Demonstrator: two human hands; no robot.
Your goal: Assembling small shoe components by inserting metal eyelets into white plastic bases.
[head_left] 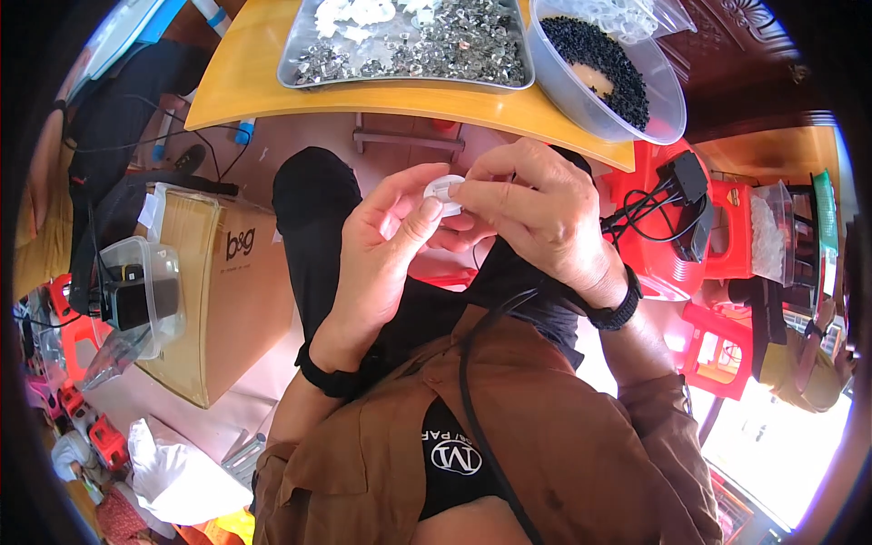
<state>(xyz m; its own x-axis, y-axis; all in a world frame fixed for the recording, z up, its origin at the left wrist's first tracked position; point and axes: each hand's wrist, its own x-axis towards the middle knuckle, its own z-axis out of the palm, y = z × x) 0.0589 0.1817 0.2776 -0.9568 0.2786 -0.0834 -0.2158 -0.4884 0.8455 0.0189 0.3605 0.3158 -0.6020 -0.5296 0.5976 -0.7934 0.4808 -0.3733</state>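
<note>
Above my lap, my left hand (391, 232) grips a small round white plastic piece (444, 193) between thumb and fingers. My right hand (536, 200) is closed at the same piece, its thumb and forefinger pressed against the upper right of it. Whether a tiny part sits between those right fingertips is hidden. Beyond my hands, a metal tray (409, 84) on the table holds many small shiny metal pieces and some white plastic ones. To its right stands a clear plastic bowl (668, 100) with small black parts and a bag of clear white pieces.
The yellow table (245, 91) has its curved edge just past my knees. A cardboard box (241, 291) stands left, with a clear tub (168, 291) beside it. At right, a red stool (645, 245) carries black cables and a black device. A black cable (477, 400) runs down my front.
</note>
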